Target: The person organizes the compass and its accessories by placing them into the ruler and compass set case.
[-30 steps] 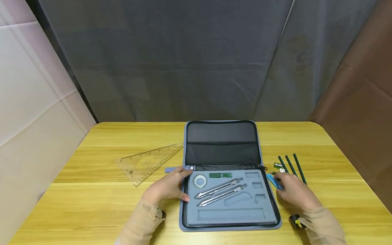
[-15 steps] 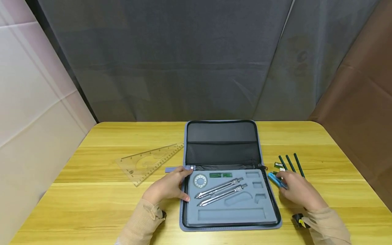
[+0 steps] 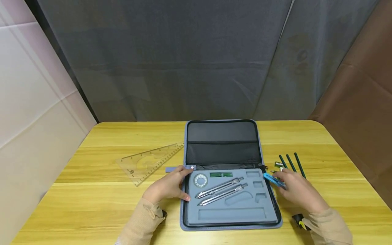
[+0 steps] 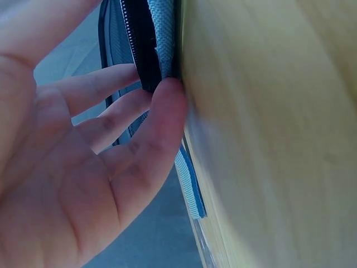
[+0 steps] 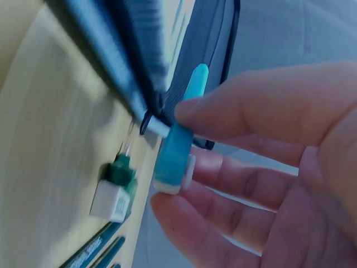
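An unzipped case (image 3: pixel 232 227) lies spread on the table, its grey-blue tray (image 3: pixel 214 217) holding two silver compasses (image 3: pixel 222 195), a round white-ringed piece (image 3: pixel 200 181) and green pieces (image 3: pixel 221 174). Several recesses show nothing in them. My left hand (image 3: pixel 168 186) rests on the case's left edge, fingers at the hinge corner and thumb lower down; in the left wrist view the left hand (image 4: pixel 83 162) touches the zipped rim. My right hand (image 3: pixel 298 190) pinches a blue tool (image 3: pixel 274 180) by the case's right edge. The right wrist view shows this blue tool (image 5: pixel 179 142) between thumb and fingers.
Three dark green pencils (image 3: pixel 299 165) lie right of the case, near a small green sharpener (image 3: pixel 278 164) and a white eraser, seen as a white block (image 5: pixel 110 201) in the right wrist view. A clear set square (image 3: pixel 150 162) lies to the left.
My right hand has lifted the blue tool slightly and turned it, and its tip now reaches over the case's right edge. The left hand has stayed in place.
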`<state>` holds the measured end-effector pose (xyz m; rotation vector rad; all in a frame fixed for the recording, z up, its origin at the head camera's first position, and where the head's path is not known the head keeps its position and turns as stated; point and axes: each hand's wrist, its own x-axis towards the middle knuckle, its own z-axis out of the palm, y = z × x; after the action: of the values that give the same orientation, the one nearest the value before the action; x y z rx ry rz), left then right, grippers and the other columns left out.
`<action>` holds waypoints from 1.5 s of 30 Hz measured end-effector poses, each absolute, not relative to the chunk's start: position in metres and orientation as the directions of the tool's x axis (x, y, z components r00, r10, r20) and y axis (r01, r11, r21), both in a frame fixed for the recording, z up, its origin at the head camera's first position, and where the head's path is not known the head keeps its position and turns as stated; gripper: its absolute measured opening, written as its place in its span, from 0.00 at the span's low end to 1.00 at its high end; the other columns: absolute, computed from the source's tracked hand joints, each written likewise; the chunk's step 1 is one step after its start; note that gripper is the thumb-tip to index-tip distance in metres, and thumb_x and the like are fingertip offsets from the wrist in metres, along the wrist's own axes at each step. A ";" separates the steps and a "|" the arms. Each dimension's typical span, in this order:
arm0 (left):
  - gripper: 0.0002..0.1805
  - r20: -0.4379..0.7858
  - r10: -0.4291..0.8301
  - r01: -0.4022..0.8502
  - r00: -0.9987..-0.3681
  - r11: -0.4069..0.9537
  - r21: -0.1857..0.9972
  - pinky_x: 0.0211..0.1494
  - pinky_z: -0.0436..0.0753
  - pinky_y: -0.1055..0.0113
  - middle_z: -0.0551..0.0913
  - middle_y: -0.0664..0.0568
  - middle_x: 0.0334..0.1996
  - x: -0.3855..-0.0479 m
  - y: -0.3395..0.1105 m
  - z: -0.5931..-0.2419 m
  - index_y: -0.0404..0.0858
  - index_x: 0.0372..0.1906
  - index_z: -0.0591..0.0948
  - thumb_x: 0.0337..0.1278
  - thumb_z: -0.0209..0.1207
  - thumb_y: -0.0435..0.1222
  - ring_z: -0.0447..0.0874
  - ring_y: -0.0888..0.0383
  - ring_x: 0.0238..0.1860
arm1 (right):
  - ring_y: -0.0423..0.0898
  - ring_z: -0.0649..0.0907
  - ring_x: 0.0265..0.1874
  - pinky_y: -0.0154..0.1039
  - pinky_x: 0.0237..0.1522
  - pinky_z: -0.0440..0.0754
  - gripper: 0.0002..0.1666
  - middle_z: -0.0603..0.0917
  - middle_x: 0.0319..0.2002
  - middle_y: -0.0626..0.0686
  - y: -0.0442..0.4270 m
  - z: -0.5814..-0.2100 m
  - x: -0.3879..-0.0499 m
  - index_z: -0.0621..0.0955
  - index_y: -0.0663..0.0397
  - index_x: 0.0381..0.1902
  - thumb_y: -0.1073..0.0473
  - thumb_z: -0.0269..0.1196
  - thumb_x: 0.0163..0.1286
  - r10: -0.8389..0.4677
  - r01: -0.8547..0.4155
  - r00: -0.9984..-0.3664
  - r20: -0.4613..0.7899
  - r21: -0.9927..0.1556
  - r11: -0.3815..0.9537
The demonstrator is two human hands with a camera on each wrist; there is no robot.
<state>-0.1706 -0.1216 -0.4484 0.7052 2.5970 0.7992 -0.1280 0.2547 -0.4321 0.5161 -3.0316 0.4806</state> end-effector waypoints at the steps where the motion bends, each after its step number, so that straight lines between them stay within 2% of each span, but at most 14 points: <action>1: 0.49 -0.170 0.542 0.352 -0.823 0.722 0.595 0.46 0.75 0.60 0.68 0.43 0.51 -0.171 -0.122 -0.449 0.32 0.63 0.65 0.29 0.74 0.41 0.70 0.55 0.39 | 0.42 0.75 0.25 0.35 0.23 0.71 0.15 0.76 0.29 0.49 0.253 -0.431 -0.127 0.81 0.59 0.38 0.71 0.65 0.48 -0.326 -0.335 -0.942 0.081 -0.298 0.894; 6: 0.49 -0.184 0.544 0.346 -0.819 0.723 0.598 0.48 0.74 0.59 0.66 0.42 0.53 -0.171 -0.121 -0.451 0.33 0.64 0.64 0.31 0.73 0.41 0.70 0.54 0.42 | 0.41 0.75 0.26 0.33 0.22 0.69 0.14 0.76 0.31 0.48 0.242 -0.430 -0.123 0.82 0.58 0.38 0.71 0.65 0.50 -0.354 -0.354 -0.933 0.059 -0.306 0.884; 10: 0.49 -0.197 0.561 0.353 -0.804 0.717 0.601 0.48 0.74 0.59 0.65 0.42 0.53 -0.170 -0.122 -0.452 0.33 0.65 0.62 0.33 0.72 0.42 0.69 0.54 0.41 | 0.37 0.70 0.24 0.31 0.22 0.69 0.13 0.74 0.31 0.46 0.235 -0.432 -0.119 0.82 0.58 0.37 0.70 0.65 0.51 -0.394 -0.386 -0.918 0.040 -0.315 0.867; 17: 0.49 -0.222 0.564 0.357 -0.795 0.732 0.581 0.57 0.71 0.55 0.62 0.42 0.57 -0.171 -0.128 -0.449 0.37 0.66 0.61 0.35 0.71 0.45 0.68 0.49 0.53 | 0.39 0.75 0.30 0.31 0.25 0.74 0.13 0.75 0.33 0.45 0.225 -0.432 -0.116 0.82 0.55 0.35 0.71 0.65 0.49 -0.463 -0.464 -0.883 0.082 -0.305 0.831; 24: 0.49 -0.222 0.573 0.379 -0.789 0.738 0.558 0.54 0.73 0.57 0.63 0.46 0.55 -0.171 -0.128 -0.447 0.39 0.67 0.60 0.37 0.69 0.47 0.70 0.51 0.48 | 0.37 0.73 0.30 0.30 0.28 0.74 0.15 0.73 0.31 0.42 0.212 -0.431 -0.117 0.83 0.52 0.33 0.73 0.66 0.47 -0.570 -0.588 -0.808 0.151 -0.275 0.761; 29: 0.49 -0.232 0.569 0.369 -0.789 0.741 0.561 0.57 0.71 0.56 0.62 0.46 0.56 -0.168 -0.129 -0.448 0.39 0.68 0.59 0.39 0.69 0.47 0.69 0.51 0.51 | 0.34 0.71 0.28 0.28 0.25 0.72 0.17 0.73 0.30 0.41 0.202 -0.430 -0.119 0.84 0.50 0.33 0.73 0.67 0.46 -0.624 -0.646 -0.762 0.173 -0.276 0.712; 45: 0.48 -0.230 0.574 0.381 -0.786 0.742 0.551 0.57 0.71 0.56 0.62 0.46 0.58 -0.167 -0.130 -0.448 0.38 0.68 0.58 0.40 0.68 0.47 0.69 0.50 0.54 | 0.40 0.77 0.32 0.31 0.30 0.78 0.16 0.77 0.31 0.44 0.192 -0.432 -0.125 0.83 0.52 0.31 0.73 0.69 0.44 -0.694 -0.716 -0.697 0.180 -0.242 0.655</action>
<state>-0.1672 -0.1303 -0.4479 0.7330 2.5557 0.6884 -0.1253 0.1919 -0.4320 1.1909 -2.7923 0.4552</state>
